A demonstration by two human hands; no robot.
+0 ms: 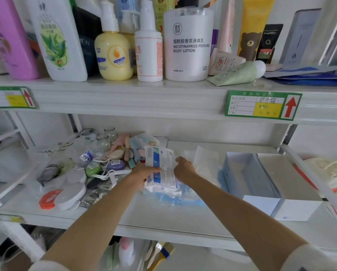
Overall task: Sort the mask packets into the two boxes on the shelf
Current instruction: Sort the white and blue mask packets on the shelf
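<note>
Now both hands, left (144,173) and right (184,170), grip pinching the white-and-blue plastic mask packets (161,169), stack lifted to sort toward the open cardboard boxes (247,173).

I count two hands: my left hand (142,173) and my right hand (184,169). Both are on one stack of white and blue mask packets (161,171); I cannot tell how many packets are in it. There are two open boxes on the shelf, a blue box (247,173) and a white box (288,180), side by side. On the top shelf I see one big white lotion tub (187,45), one yellow pump bottle (113,53), one purple bottle (9,36) and one green tube (240,73) lying down. I count two green price tags (261,105) with red arrows. Near the back stand two small glass jars (110,133). There is one orange tape roll (49,199).
</note>
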